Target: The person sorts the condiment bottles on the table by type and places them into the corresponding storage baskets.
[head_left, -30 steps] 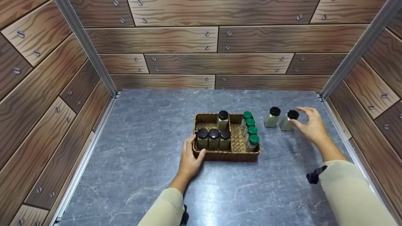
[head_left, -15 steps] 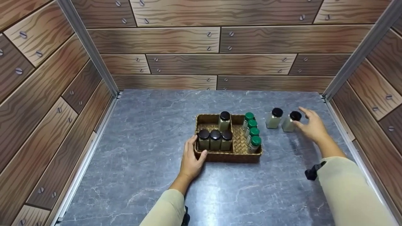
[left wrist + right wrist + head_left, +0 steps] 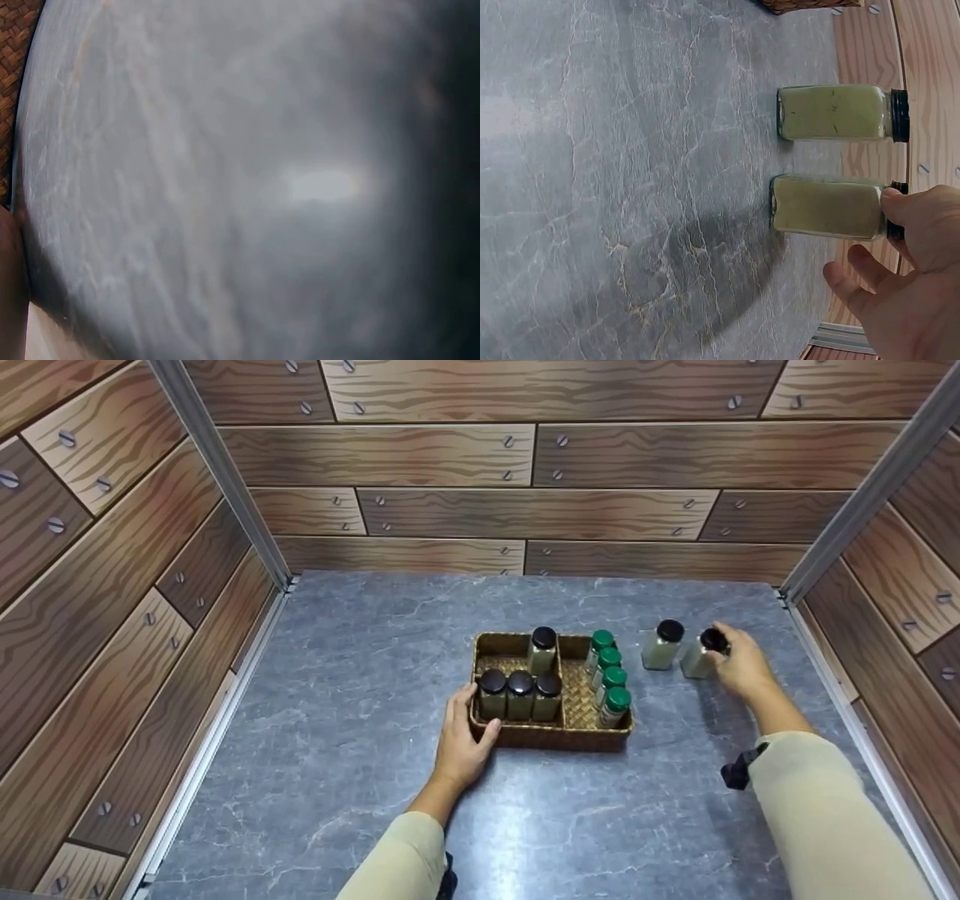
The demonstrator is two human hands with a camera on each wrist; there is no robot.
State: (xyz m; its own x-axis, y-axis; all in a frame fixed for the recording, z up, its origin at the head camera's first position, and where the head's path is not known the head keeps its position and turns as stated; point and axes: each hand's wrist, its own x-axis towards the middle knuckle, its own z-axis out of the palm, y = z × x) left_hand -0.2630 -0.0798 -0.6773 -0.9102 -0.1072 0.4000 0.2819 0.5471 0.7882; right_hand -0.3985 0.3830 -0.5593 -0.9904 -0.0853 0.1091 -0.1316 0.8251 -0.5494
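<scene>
A woven basket with compartments stands in the middle of the table. My left hand holds its front left corner, the thumb on the front wall and the fingers along the left side. Off to the right, my right hand pinches the black cap of a square glass spice jar. In the right wrist view the thumb lies at the neck of that spice jar, which stands upright on the table; other fingers are spread below. Another black-capped jar stands just left of it, untouched.
Three black-capped jars fill the basket's front left compartment, and one jar stands behind them. Several green-capped jars line the right compartment's right side. Wood-patterned walls enclose the grey marbled table.
My right hand's fingers have closed in on the right-hand jar's cap, where before they stood spread around it. My left hand has stayed at the basket corner. The view has shifted slightly.
</scene>
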